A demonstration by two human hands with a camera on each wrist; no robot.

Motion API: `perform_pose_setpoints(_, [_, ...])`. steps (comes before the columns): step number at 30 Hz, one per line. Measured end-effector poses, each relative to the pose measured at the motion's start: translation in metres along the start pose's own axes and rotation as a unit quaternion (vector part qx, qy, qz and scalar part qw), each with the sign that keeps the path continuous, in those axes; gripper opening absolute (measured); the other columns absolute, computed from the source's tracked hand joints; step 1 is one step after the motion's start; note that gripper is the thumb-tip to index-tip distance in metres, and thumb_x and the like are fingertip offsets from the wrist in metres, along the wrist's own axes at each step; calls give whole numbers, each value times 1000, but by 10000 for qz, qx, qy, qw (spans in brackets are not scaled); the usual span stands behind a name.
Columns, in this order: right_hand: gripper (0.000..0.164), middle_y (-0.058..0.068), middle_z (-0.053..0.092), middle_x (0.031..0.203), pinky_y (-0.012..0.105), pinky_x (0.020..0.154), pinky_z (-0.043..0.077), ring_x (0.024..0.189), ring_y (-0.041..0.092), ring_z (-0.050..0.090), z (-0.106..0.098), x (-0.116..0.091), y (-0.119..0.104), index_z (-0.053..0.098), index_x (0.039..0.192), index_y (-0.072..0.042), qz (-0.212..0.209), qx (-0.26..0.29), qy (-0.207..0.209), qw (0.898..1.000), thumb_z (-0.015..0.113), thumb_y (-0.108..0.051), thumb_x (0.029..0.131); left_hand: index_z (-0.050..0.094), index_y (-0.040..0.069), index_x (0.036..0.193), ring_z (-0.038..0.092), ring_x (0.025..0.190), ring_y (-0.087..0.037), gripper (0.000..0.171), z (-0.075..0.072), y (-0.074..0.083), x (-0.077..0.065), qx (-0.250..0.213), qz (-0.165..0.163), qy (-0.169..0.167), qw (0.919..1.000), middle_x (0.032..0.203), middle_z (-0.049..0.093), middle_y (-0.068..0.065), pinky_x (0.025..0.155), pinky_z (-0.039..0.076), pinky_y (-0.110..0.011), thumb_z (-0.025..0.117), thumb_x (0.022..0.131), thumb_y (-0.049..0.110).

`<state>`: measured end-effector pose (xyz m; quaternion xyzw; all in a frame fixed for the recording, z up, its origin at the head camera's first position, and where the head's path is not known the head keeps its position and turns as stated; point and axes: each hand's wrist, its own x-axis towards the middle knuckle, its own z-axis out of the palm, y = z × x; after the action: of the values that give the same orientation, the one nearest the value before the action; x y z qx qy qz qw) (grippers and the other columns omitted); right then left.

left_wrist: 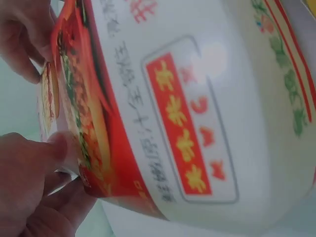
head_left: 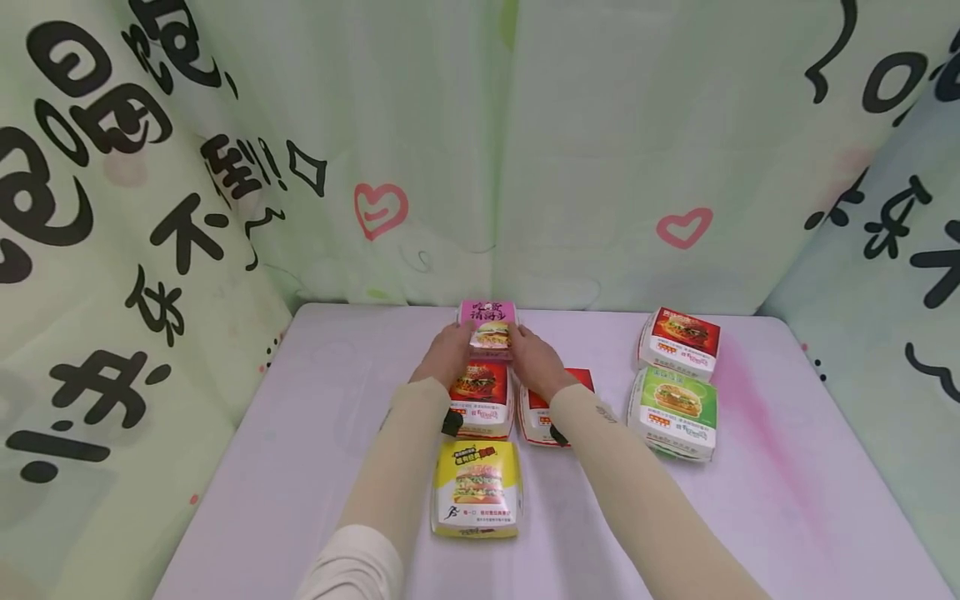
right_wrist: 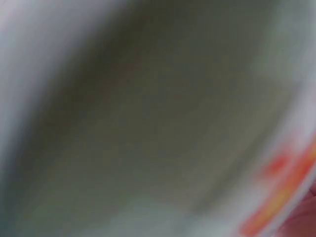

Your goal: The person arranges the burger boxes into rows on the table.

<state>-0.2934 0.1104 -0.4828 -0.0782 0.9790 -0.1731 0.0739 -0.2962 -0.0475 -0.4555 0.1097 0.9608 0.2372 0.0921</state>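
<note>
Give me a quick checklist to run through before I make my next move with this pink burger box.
1. Left hand holding the pink box by its left side: ok.
2. Right hand holding its right side: ok.
3. Pink box's burger picture visible from the head view: ok.
4. Free space right in front of the pink box, on your side: not ok, a red box with its burger picture showing is there.
5. Yellow box clear of both hands: ok.
6. Pink box's underside resting on the table or lifted: cannot tell, it is hidden.
</note>
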Motion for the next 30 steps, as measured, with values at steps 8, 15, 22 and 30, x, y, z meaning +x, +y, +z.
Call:
perform_pose_setpoints(8, [64,8,23,148,45,106,30,134,27,27,-8,-2,1,14,144,-15,290,975,213,9946,50,-23,91,37,7,134,43,123,-25,45,0,6,13,180,148,256,9994,132,45,-12,103,37,-36,50,91,13])
perform_pose_setpoints(15, [60,10,18,149,44,107,29,135,28,25,-16,-5,3,12,144,-13,177,1093,681,9915,43,-21,94,32,13,137,38,124,-28,49,1,16,17,-619,-198,444,9969,135,35,-14,100,39,-43,50,91,17])
perform_pose_setpoints(22, [62,13,26,144,42,104,34,129,27,35,-26,-10,7,21,142,-8,-113,1542,1315,9792,51,-25,91,25,14,139,23,124,-28,63,0,28,10,-817,43,947,9921,138,23,-14,100,39,-41,58,86,22])
perform_pose_setpoints(30, [62,9,30,141,42,102,37,126,25,37,-37,-30,14,28,140,-10,-448,2076,1648,9632,56,-29,88,25,13,139,20,123,-25,74,0,34,-5,-451,478,1239,9901,137,21,-12,99,41,-36,66,79,27])
